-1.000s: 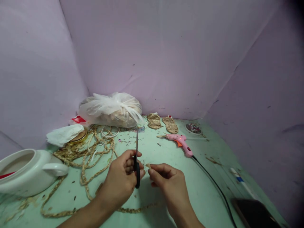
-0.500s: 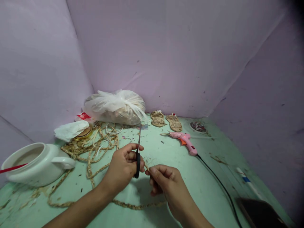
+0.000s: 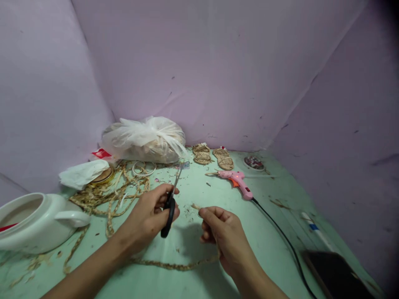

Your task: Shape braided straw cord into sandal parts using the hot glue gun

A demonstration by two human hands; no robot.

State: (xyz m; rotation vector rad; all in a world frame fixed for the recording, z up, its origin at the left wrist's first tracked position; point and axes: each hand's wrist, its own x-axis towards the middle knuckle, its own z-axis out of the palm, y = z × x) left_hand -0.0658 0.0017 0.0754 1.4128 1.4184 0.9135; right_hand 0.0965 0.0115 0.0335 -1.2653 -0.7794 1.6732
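Note:
My left hand (image 3: 157,211) is closed around a pair of scissors (image 3: 168,214) with black handles, its blades pointing up and away from me. To its right, my right hand (image 3: 220,228) pinches the frayed end of a braided straw cord (image 3: 174,265) between thumb and fingers. The cord runs down behind the right hand and across the table toward the left, passing under my left forearm. A gap separates the two hands, and the scissors do not touch the cord's end.
A white pot (image 3: 37,224) and a tangle of braided cord (image 3: 115,195) lie on the left. Behind stands a tied plastic bag (image 3: 145,141). Two small woven sandals (image 3: 223,159), a pink glue gun (image 3: 235,179) with a black cable, a bead dish (image 3: 254,163) and a dark phone (image 3: 338,274) are on the right.
My hands have drawn apart: the left with the scissors moved left, away from the cord's end, the right slightly right with the cord still pinched. The view has shifted a little.

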